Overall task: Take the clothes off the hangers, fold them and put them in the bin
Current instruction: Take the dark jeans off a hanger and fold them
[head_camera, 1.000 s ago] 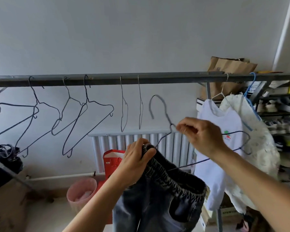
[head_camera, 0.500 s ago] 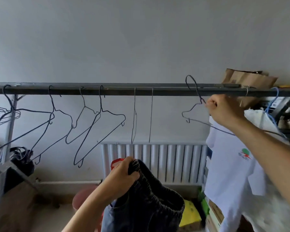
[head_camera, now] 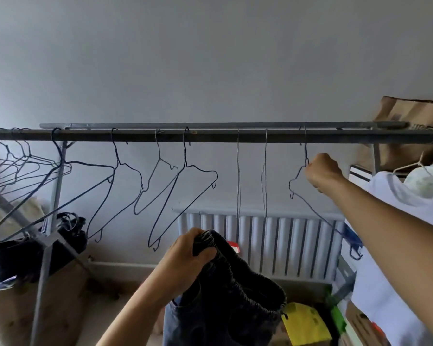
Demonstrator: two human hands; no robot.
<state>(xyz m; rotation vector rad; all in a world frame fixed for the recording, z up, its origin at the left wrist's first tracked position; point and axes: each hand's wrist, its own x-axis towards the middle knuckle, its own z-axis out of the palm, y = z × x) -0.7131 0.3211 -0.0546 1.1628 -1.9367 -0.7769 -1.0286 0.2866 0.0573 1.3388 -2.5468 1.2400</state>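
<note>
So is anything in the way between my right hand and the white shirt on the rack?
Nothing visible does. Your right hand grips an empty wire hanger hooked on the rail, and the white shirt hangs just to its right, with only open air between them.

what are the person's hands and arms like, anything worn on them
Two bare hands, no gloves. The left hand and right hand show no rings. The left forearm and right forearm are bare to the frame edge: no sleeve, watch or bracelet in view.
</note>
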